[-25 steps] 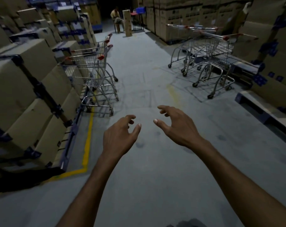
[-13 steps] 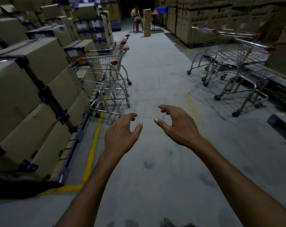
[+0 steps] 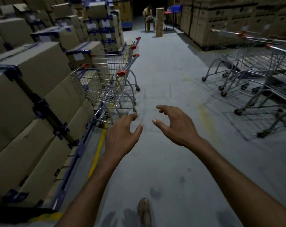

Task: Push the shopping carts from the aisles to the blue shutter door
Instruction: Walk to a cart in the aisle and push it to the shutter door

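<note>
Hands: Your left hand (image 3: 122, 133) and right hand (image 3: 176, 126) hold nothing. The fingers are spread and a little bent, with the palms down.
Why like that: I think you keep them up and ready so you can grab a cart bar fast.
Left carts: These shopping carts (image 3: 104, 81) are tucked one inside the other. They stand tight against the boxes (image 3: 32, 79), by the yellow line (image 3: 96, 156).
Carts and hands: The left carts are in front of your left hand and a bit to its left. No finger touches them.
Handles: The red-tipped bars look to be on the far side, so you may have to walk round.
Right carts: More carts (image 3: 253, 76) are bunched together on the right, well apart from your right hand.
Why parked so: I think they sit at the sides to leave the middle of the floor (image 3: 163, 71) for walking.
Your foot: One foot (image 3: 143, 210) shows below your arms.
Far end: A person (image 3: 148, 13) sits beside a tall box.
Door: You cannot see any blue shutter door from where you stand.
</note>
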Demonstrator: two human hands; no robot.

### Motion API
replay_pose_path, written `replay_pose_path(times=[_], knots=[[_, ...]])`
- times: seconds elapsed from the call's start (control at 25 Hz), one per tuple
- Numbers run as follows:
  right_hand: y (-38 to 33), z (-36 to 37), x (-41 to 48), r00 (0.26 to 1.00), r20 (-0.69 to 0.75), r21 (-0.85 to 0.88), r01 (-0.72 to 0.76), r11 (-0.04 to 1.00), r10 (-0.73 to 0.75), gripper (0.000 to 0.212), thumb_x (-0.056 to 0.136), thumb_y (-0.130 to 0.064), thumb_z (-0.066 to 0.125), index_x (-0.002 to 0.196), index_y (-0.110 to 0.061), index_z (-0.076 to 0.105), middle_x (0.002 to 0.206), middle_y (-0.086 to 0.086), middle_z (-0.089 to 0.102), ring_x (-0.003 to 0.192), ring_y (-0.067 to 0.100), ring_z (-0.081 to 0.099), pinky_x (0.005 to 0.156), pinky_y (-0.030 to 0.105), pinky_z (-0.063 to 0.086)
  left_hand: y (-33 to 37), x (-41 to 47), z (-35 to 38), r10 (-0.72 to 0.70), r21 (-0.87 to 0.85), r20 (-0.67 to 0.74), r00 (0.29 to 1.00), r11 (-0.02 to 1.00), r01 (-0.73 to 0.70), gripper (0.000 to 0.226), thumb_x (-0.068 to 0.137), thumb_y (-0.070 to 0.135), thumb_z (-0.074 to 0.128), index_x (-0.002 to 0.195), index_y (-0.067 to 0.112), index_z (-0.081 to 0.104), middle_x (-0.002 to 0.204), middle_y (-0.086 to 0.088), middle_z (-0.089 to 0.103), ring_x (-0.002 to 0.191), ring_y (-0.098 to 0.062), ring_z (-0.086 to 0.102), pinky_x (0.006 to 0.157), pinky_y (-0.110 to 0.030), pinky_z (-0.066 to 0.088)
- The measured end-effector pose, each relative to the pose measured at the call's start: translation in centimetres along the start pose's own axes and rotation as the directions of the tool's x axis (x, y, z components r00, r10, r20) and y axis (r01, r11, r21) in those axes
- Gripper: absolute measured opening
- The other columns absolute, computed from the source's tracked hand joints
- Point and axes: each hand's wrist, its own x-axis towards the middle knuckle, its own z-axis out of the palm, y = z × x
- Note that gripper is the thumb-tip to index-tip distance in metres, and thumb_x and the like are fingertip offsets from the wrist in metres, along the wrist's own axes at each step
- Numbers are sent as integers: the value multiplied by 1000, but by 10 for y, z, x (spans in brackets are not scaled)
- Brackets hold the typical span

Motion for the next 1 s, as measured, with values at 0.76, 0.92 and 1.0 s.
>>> replay_pose_path(times=[0.76, 0.92, 1.0], knots=[[88, 145, 365, 999, 33, 0, -20, 1000, 20, 56, 95, -57, 60, 146, -37, 46, 131, -15, 60, 122, 9, 50, 92, 29, 43, -156, 350, 117, 36, -44, 36, 999, 998, -34, 42, 95, 53, 58, 134, 37, 53, 137, 20, 48, 108, -6, 60, 68, -28, 43], [125, 165, 445, 999, 45, 6, 9, 1000, -9, 56, 95, -55, 61, 145, -36, 47, 130, -13, 61, 121, 10, 51, 92, 29, 44, -170, 427, 151, 23, -42, 37, 999, 999, -21, 42, 95, 54, 56, 133, 40, 51, 131, 22, 48, 97, -6, 61, 65, -28, 45], [143, 172, 484, 998, 59, 9, 28, 1000, -29, 56, 95, -54, 61, 146, -35, 47, 131, -13, 61, 122, 10, 51, 93, 29, 45, -175, 464, 168, 9, -34, 39, 999, 999, -8, 42, 95, 53, 57, 133, 38, 51, 132, 21, 48, 96, -6, 61, 63, -27, 40]])
